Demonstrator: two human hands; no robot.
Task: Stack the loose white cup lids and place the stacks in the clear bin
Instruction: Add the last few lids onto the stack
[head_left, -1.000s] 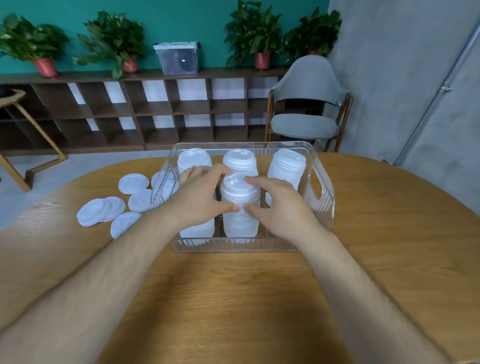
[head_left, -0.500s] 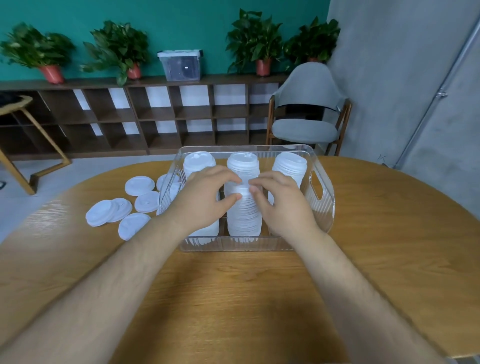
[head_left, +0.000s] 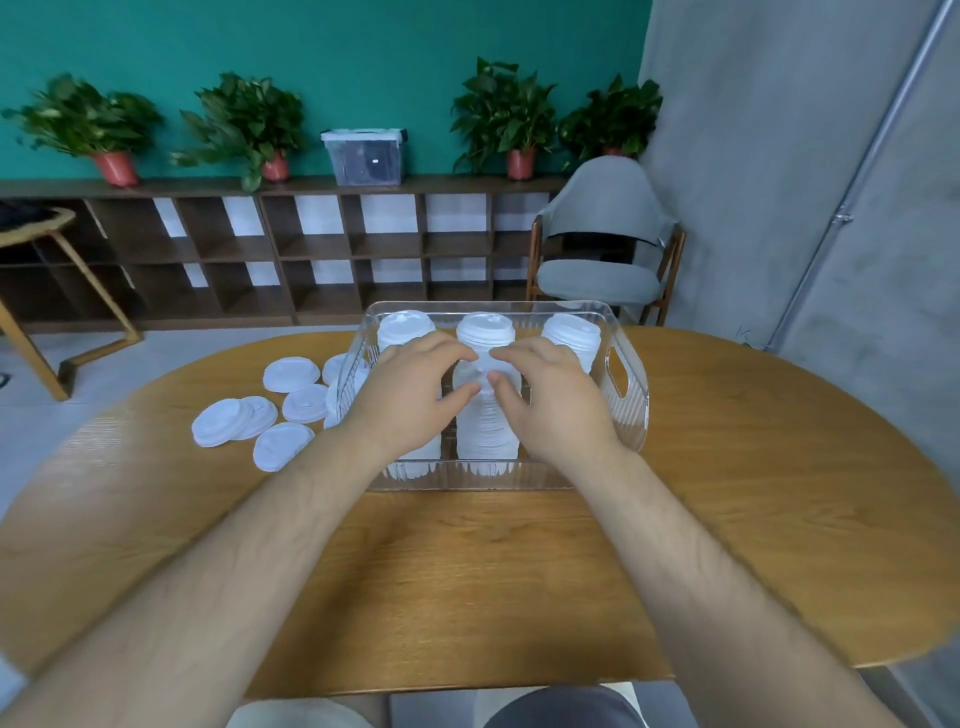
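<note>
A clear ribbed bin stands on the round wooden table and holds several upright stacks of white cup lids. Both hands are inside it, curled round the top of the front middle stack: my left hand from the left, my right hand from the right. Behind them stand three back stacks. Another front stack is mostly hidden under my left hand. Several loose white lids lie flat on the table left of the bin.
A grey chair stands beyond the table's far edge. A low wooden shelf unit with potted plants and a storage box lines the green wall. A wooden stool is at the far left.
Both hands have closed in over the top of the front middle stack, covering its upper lid, and the stack sits lower in the bin. The view has shifted slightly.
</note>
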